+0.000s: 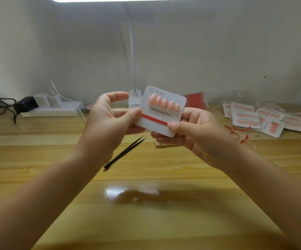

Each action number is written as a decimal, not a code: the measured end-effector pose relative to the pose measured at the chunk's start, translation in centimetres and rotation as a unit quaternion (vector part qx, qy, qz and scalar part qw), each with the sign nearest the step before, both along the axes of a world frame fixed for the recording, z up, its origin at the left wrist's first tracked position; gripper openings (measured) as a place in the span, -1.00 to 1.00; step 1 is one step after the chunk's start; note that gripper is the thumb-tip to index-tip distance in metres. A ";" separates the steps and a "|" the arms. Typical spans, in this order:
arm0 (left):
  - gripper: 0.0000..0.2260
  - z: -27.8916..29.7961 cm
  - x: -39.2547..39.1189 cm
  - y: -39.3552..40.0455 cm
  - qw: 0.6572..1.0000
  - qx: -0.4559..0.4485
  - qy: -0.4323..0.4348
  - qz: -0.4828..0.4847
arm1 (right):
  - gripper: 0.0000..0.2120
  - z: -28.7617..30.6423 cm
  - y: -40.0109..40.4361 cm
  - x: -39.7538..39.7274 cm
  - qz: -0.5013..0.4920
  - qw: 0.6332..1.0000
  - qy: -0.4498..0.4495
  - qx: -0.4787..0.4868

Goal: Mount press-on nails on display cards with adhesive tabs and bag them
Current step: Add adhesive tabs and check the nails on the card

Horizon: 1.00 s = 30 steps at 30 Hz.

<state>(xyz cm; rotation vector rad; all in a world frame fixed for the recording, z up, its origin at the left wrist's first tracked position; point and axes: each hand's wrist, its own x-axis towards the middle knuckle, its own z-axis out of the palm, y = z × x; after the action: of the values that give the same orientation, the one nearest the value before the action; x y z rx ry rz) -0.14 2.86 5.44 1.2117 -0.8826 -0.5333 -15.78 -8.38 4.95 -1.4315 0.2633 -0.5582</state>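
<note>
**Inspector:** You are holding the display card in the middle of the frame, raised clear of the wooden surface and tilted down toward the right. Your left hand is gripping its left edge, fingers closed, with the thumb pressing on the left end of the red strip.

**Second inspector:** And your right hand is closing on the lower right corner, thumb on top at the right end of that strip, the other fingers curling underneath. Both hands are clamping the same card.

**Inspector:** A row of five pink nails is sitting along the upper part of the card, above the printed words "Handmade Nail". The red strip is running across the card below the lettering.

**Second inspector:** Black tweezers are lying on the surface just below your left hand, not touching it. A pile of finished cards is resting at the right of the frame, with loose red strips curling beside it.

**Inspector:** A sheet of red strips is showing behind the card. A white power strip is lying at the left, and a lamp stem is rising up the centre. Whether the strip's backing is lifting under your thumb, I cannot tell.
</note>
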 end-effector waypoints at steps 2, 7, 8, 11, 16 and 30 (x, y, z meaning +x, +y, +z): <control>-0.70 -0.6 -0.4 0.0 0.999 -0.007 -0.044 0.023 | -0.83 -0.2 -0.1 0.2 -0.002 1.000 0.002 0.018; -0.78 -1.4 -1.1 -0.1 0.994 -0.027 -0.096 0.037 | -0.85 -1.4 0.0 0.5 -0.049 0.999 0.012 -0.021; -0.81 -1.4 -1.1 -0.1 0.996 -0.026 -0.080 0.031 | -0.85 -1.6 -0.1 0.6 -0.051 0.998 0.012 -0.020; -0.79 -1.6 -1.0 -0.3 0.999 -0.009 -0.035 0.010 | -0.85 -1.8 -0.2 0.6 -0.044 0.999 0.010 -0.007; -0.61 -2.3 -0.6 -0.7 0.999 0.008 -0.044 0.023 | -0.82 -2.1 -0.2 0.8 -0.033 0.999 0.005 0.005; -0.47 -6.7 1.0 -1.7 0.836 0.010 -0.510 0.201 | -0.89 -5.8 0.6 1.9 -0.148 0.987 0.063 0.021</control>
<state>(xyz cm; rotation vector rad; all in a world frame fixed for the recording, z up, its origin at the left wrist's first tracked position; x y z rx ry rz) 0.85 1.15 -1.22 1.6582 -1.4423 0.5344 -13.90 -7.74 -0.87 -1.3984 0.5915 -0.6993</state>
